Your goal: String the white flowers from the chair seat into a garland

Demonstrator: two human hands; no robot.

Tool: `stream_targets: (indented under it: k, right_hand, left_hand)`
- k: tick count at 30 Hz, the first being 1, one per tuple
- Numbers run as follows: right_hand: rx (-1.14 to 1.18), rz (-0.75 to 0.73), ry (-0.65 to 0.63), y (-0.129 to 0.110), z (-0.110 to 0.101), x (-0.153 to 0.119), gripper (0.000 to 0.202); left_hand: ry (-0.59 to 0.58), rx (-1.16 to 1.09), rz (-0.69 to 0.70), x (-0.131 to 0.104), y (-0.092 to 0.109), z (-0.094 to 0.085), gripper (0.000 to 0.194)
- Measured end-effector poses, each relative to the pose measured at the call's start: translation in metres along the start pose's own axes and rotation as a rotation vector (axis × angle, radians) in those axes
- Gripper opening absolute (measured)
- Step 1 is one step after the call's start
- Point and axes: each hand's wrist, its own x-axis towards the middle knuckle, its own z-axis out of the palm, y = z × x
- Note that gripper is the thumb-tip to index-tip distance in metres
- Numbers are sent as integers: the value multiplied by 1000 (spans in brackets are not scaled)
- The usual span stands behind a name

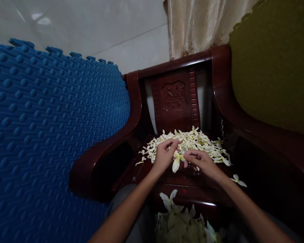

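A loose pile of pale yellow-white flowers [195, 141] covers the seat of a dark red wooden chair [167, 185]. Over the pile's front edge, my left hand [166, 152] has its thumb and fingers pressed together; what they hold, if anything, is too small to tell. My right hand [199, 161] pinches a single flower [176, 162] by its yellow part, and its petals hang between my two hands. Below the seat's front edge lies another heap of flowers [182, 224], dim and partly cut off by the frame.
Blue studded foam matting [53, 135] stands left of the chair, and an olive mat [273, 67] is at the right. The carved chair back [174, 101] rises behind the pile. A beige curtain [197, 23] hangs beyond. One stray flower [238, 180] lies at the seat's right.
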Motion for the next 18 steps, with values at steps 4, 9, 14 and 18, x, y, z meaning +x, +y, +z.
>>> stream_targets:
  k: [4, 9, 14, 18]
  right_hand:
    - [18, -70, 154, 2, -1, 2, 36]
    - [34, -79, 197, 0, 3, 2, 39]
    - [5, -79, 199, 0, 4, 3, 42]
    - [-25, -55, 122, 3, 8, 3, 44]
  left_hand:
    - [-88, -284, -226, 3, -1, -6, 49]
    - [-224, -499, -440, 1, -2, -9, 46]
    - [-200, -481, -440, 1, -3, -8, 40]
    - [-126, -476, -418, 3, -7, -10, 43]
